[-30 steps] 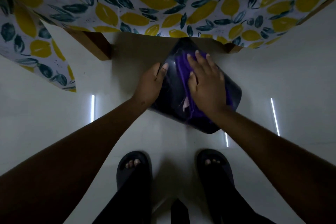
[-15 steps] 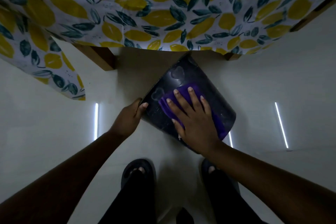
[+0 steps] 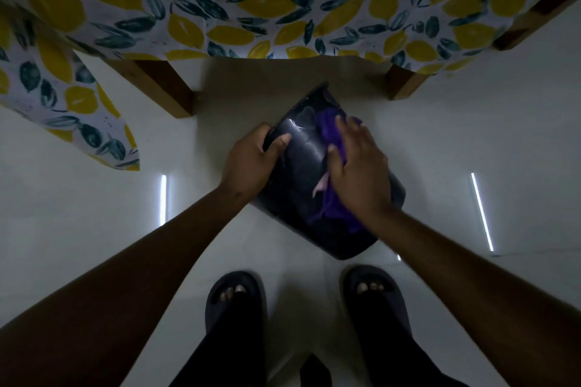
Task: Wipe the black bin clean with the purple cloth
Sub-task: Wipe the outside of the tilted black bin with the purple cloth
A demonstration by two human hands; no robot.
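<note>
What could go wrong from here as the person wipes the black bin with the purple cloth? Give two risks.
1. The black bin lies tilted on the smooth floor, steadied only by the left hand at its edge; a firm stroke might make it slide or roll.
2. The purple cloth looks bunched under the right hand, so some areas may go unwiped.

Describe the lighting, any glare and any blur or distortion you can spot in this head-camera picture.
Head view: dim overall, legs and sandals nearly black; bright glare streaks on the floor and a sheen on the black bin; the right hand on the purple cloth looks motion-blurred; the wide lens bows the lemon tablecloth.
</note>
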